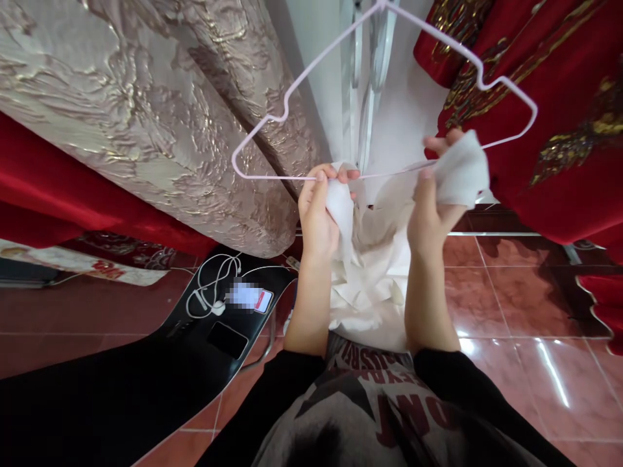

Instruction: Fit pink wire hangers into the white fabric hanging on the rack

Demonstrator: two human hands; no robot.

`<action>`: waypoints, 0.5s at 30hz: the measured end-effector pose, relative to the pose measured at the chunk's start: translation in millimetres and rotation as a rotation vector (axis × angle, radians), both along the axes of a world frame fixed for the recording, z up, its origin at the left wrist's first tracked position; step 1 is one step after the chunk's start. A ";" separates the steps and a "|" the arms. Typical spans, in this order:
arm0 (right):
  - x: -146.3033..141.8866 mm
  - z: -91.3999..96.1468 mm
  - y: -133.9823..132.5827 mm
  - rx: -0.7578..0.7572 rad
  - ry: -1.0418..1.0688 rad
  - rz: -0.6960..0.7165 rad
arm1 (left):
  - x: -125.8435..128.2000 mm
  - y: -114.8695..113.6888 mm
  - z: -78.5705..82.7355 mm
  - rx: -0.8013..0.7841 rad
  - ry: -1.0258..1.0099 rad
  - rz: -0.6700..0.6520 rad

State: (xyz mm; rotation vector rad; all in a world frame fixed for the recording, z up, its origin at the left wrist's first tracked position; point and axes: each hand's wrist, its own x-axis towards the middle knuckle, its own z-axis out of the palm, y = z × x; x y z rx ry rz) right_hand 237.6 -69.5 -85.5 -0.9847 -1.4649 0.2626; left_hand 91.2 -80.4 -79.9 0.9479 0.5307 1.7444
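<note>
A pale pink clothes hanger [272, 177] hangs before me, its long bottom bar level with my hands. My left hand [318, 217] is closed around that bar, pinching thin white cloth [372, 305] against it. On the right, my right hand [433, 201] holds a bunched flap of the same cloth beside the bar; its fingertips are partly covered by the fabric and a little blurred. From both hands the cloth drops in loose folds in front of my body. Whether it passes fully over the bar between my hands is hard to make out.
Beige textured fabric [136, 110] hangs at left, and red cloth with gold decoration [574, 117] at right. White metal uprights [372, 78] stand behind the hanger. A black chair [146, 370] at lower left bears two phones [228, 340] and white earphones [217, 306]. Reddish tiles [516, 298] cover the floor.
</note>
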 end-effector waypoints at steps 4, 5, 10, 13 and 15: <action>-15.1 -2.0 10.0 -0.044 0.032 0.007 | -3.4 -1.8 -2.7 -0.016 -0.003 0.030; -15.3 -3.7 11.1 -0.095 0.028 -0.002 | -4.4 -1.9 -5.4 -0.026 -0.012 0.025; -2.8 -0.6 14.1 -0.105 0.103 -0.060 | -27.9 1.7 -23.2 -0.170 -0.002 0.133; 5.9 4.3 16.0 -0.118 0.144 -0.037 | -62.0 6.0 -25.0 -0.240 0.028 0.248; 8.1 4.6 15.5 -0.129 0.181 -0.026 | -86.4 8.8 -17.6 -0.271 0.026 0.318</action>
